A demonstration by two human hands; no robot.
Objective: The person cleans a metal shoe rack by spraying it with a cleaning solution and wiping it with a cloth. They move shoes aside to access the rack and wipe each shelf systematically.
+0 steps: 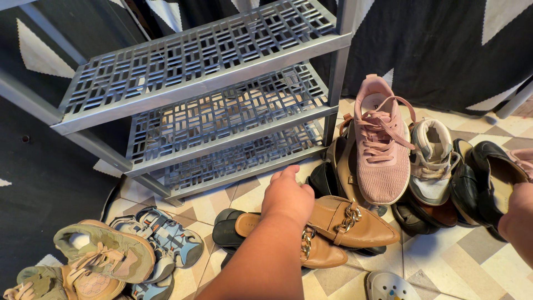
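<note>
Tan leather loafers (333, 228) with chain trim sit on the tiled floor (444, 261) under your left hand (287, 197), fingers curled down onto them. Your right hand (519, 219) is clamped around a black shoe (488, 172) beside the pink sneaker (380, 144), right by the grey rack (211, 94).

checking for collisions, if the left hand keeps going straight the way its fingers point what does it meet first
Probably the lowest shelf of the grey rack; the left hand points up-frame at its front edge, only bare tiled floor between. Depth is unclear.
</note>
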